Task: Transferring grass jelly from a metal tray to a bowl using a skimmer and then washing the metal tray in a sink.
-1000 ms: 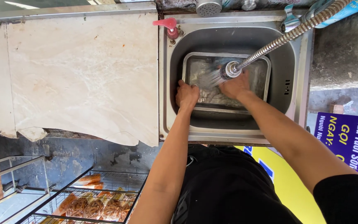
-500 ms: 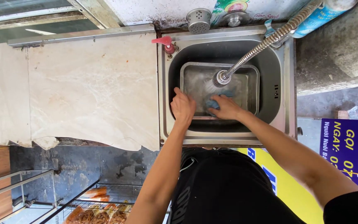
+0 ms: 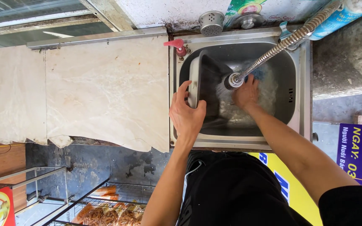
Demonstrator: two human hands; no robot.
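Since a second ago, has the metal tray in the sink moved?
Yes. The metal tray lay flat on the sink floor earlier; now it stands tipped on edge against the sink's left wall, gripped by the left hand.

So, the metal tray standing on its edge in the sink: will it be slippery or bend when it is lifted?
The metal tray probably stays stiff: its rim looks straight while the left hand grips it. It is likely slippery, since water from the spray head runs over it. Tilted on edge, it may tip if let go.
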